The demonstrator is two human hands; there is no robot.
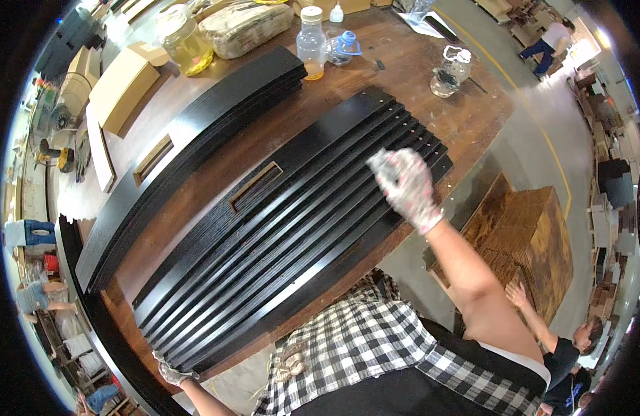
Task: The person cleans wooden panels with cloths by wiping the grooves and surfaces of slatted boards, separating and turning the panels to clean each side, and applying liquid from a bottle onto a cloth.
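Observation:
Several long black curved boards lie fanned out and overlapping on the brown table, the top one with a rectangular slot. My right hand, in a patterned white glove, is over their right part with its fingers curled together. A pale greyish bit shows at its fingertips; whether it is a cloth or the glove itself is unclear. My left hand, also gloved, grips the boards' near left end, its fingers partly hidden. Beyond the fan lies a neat stack of similar black boards.
On the table stand a jar of yellow liquid, a clear bottle, a blue-topped jug and another jug. Brown stacked panels stand right of the table, a person beside them. Cardboard boxes lie far left.

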